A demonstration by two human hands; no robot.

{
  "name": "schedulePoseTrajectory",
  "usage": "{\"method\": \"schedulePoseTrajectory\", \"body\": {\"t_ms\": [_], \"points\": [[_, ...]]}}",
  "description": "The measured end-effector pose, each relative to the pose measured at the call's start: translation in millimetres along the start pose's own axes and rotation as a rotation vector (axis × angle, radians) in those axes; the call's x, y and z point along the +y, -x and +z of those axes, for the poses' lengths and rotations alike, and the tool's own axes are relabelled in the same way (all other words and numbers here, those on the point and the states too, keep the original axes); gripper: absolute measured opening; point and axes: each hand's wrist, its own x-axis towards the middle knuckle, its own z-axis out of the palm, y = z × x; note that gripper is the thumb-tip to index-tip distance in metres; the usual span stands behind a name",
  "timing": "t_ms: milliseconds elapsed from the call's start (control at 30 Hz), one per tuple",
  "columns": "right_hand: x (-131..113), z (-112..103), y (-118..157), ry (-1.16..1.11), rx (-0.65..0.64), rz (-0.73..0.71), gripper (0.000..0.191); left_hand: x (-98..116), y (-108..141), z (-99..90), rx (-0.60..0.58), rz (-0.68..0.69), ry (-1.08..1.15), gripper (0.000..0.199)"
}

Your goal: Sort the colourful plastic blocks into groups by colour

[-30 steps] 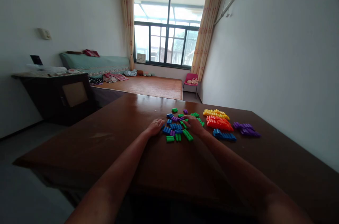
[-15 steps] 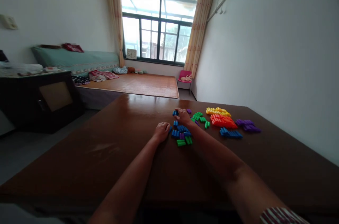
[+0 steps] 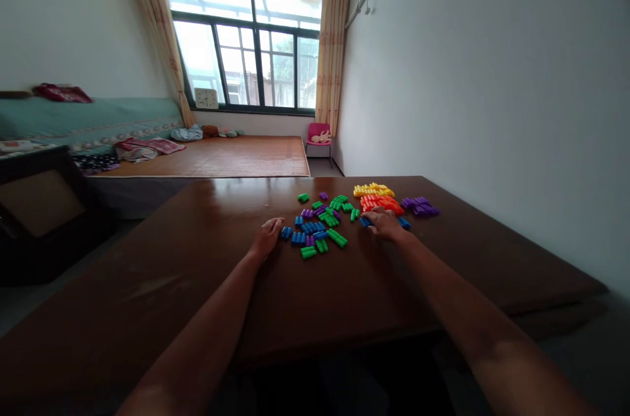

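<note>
Beside a mixed group of blue, green and purple pieces, my left hand (image 3: 268,236) rests on the table with its fingers curled; anything inside it is hidden. A small blue piece (image 3: 286,232) lies just right of its fingertips. My right hand (image 3: 382,224) reaches over the row of blue pieces (image 3: 404,223), fingers bent down at its left end; whether it grips a piece is unclear. Orange pieces (image 3: 381,203) lie just behind that hand, with yellow pieces (image 3: 374,189) behind them and purple pieces (image 3: 420,207) to the right. Long green pieces (image 3: 337,237) lie between my hands.
The brown table (image 3: 315,304) stretches across the view. Beyond it are a bed (image 3: 236,157) with a mat, a pink chair (image 3: 318,134) and a window. A dark cabinet (image 3: 39,206) stands at the left, and a white wall runs along the right.
My right hand has moved right, from the blue piece at the back left of the mixed group to the blue row. The view has shifted, and more of the mixed pieces show.
</note>
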Motion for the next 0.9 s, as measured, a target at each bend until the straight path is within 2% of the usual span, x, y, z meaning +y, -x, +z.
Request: {"method": "schedulePoseTrajectory", "body": {"t_ms": [100, 200, 300, 367, 433, 500, 567, 633, 767, 900], "points": [[-0.8, 3.0, -5.0, 0.064, -0.046, -0.029, 0.041, 3.7, 1.8, -1.8, -0.020, 0.030, -0.035, 0.047], [3.6, 0.8, -4.5, 0.110, -0.103, -0.022, 0.038, 10.6, 0.9, -1.2, -0.111, 0.060, -0.166, 0.043], [0.6, -5.8, -3.6, 0.134, -0.078, -0.031, 0.051, 20.5, -3.5, 8.2, -0.182, 0.032, -0.318, 0.035], [-13.5, -8.0, -3.6, 0.098, 0.008, -0.067, 0.056, 26.0, -6.1, 19.0, -0.177, -0.010, -0.368, 0.032], [-36.6, -5.3, -3.1, -0.024, 0.054, -0.122, 0.046, 29.0, -6.1, 30.1, -0.131, -0.051, -0.397, 0.032], [-62.1, 3.0, -0.6, -0.167, 0.005, -0.148, 0.036, 29.1, -3.0, 37.9, -0.088, -0.070, -0.423, 0.033], [-82.0, 15.8, 4.0, -0.233, -0.034, -0.121, 0.040, 27.2, 1.4, 40.2, -0.064, -0.066, -0.428, 0.036], [-91.1, 29.8, 9.3, -0.245, 0.005, -0.067, 0.046, 24.7, 4.8, 38.0, -0.049, -0.057, -0.413, 0.040], [-81.8, 48.2, 15.7, -0.347, 0.111, -0.033, 0.035, 22.1, 5.8, 31.8, -0.009, -0.042, -0.326, 0.044], [-67.2, 47.1, 18.0, -0.428, 0.108, -0.053, 0.034, 26.0, 4.9, 30.9, -0.054, -0.028, -0.362, 0.042]]}}
